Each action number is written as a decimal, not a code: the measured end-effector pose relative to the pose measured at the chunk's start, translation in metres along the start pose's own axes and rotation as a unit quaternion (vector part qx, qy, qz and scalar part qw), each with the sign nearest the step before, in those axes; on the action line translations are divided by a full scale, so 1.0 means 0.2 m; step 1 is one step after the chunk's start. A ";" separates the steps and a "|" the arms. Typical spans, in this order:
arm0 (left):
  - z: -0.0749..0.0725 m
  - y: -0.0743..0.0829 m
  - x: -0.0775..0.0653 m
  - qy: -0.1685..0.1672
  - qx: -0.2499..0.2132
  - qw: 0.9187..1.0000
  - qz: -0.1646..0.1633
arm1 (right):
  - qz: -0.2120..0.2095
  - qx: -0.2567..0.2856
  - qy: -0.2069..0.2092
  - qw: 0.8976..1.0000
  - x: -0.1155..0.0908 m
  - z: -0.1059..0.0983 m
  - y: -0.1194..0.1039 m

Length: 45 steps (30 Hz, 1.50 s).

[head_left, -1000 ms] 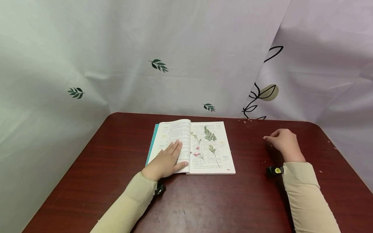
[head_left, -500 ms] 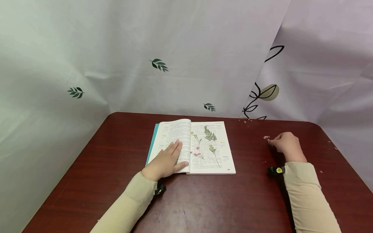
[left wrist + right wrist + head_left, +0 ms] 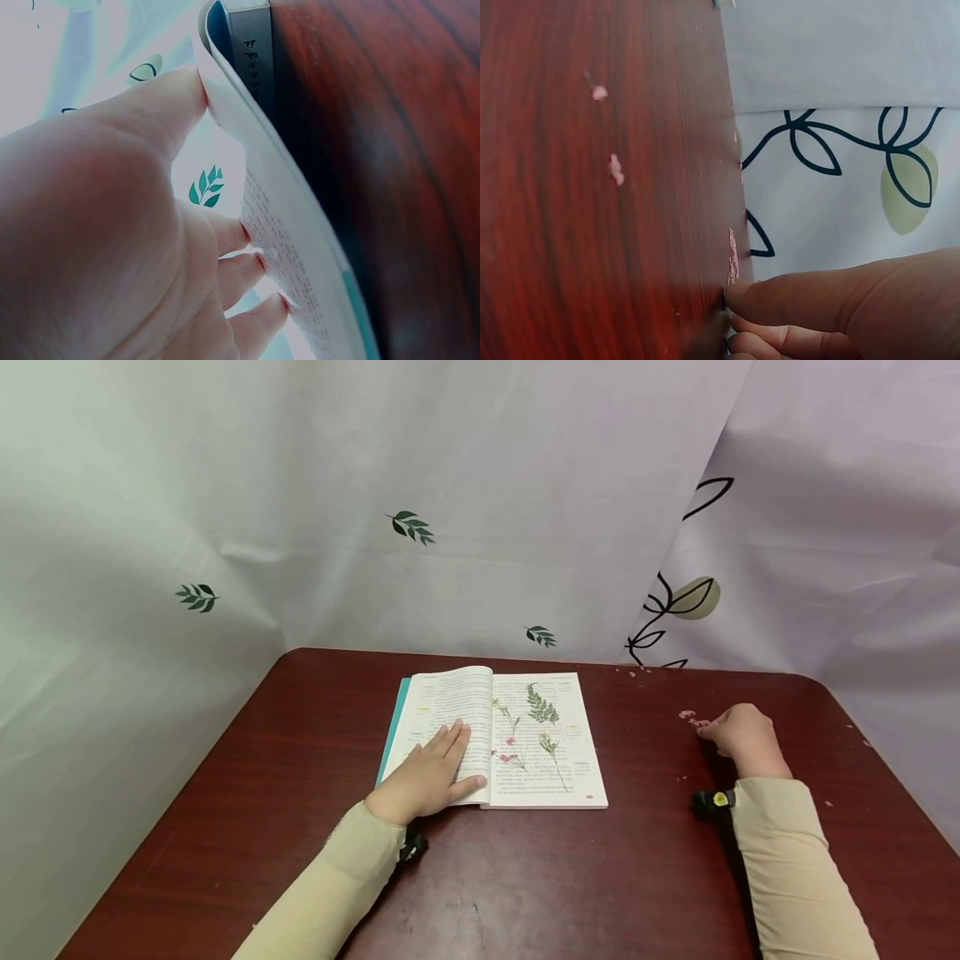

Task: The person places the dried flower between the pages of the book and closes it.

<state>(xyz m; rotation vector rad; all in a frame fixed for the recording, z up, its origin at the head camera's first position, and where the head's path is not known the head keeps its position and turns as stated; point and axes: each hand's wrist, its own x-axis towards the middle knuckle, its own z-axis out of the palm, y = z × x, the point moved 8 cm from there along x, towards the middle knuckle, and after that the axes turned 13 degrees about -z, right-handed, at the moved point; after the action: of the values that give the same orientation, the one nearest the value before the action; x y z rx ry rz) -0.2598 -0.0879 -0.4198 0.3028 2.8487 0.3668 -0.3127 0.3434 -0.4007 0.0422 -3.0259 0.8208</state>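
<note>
In the head view an open book (image 3: 588, 777) lies on the table. My left hand (image 3: 420, 777) rests on its left page, fingers spread; in the left wrist view the thumb (image 3: 180, 94) and fingertips touch the curved page (image 3: 289, 247). Flattened plants lie on the right page: a fern-like leaf (image 3: 542, 703), a pink-flowered sprig (image 3: 510, 757) and pale green sprigs (image 3: 550, 745). Right of the book, my right hand (image 3: 742, 739) pinches with thumb and curled fingers at one end of a pink flower (image 3: 687, 716) on the table. In the right wrist view the fingertips partly hide that end.
Small pink bits (image 3: 615, 169) are scattered on the dark red wooden table (image 3: 555, 885). A pale curtain (image 3: 480, 527) with leaf prints hangs behind the table's far edge. The book's blue cover (image 3: 394, 727) shows at its left side.
My right hand has shifted slightly right and nearer, low over the table. More of the pink flower shows beside its fingertips. My left hand and the book have stayed put.
</note>
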 end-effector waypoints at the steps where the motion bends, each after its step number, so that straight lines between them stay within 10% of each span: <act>1: 0.00 0.00 0.00 0.000 -0.001 1.000 -0.001 | -0.001 0.001 0.001 1.000 0.00 0.00 0.00; 22: -0.01 0.00 0.00 -0.002 -0.001 1.000 0.003 | -0.022 -0.003 -0.042 0.999 0.03 0.04 0.03; 45: 0.00 0.00 0.00 -0.004 -0.003 1.000 0.001 | -0.056 -0.012 0.038 0.998 0.02 -0.01 0.01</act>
<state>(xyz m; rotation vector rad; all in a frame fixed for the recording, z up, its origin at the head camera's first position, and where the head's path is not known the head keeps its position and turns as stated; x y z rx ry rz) -0.2603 -0.0882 -0.4201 0.3054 2.8398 0.3746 -0.3173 0.3450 -0.4001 0.1747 -2.9316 0.7597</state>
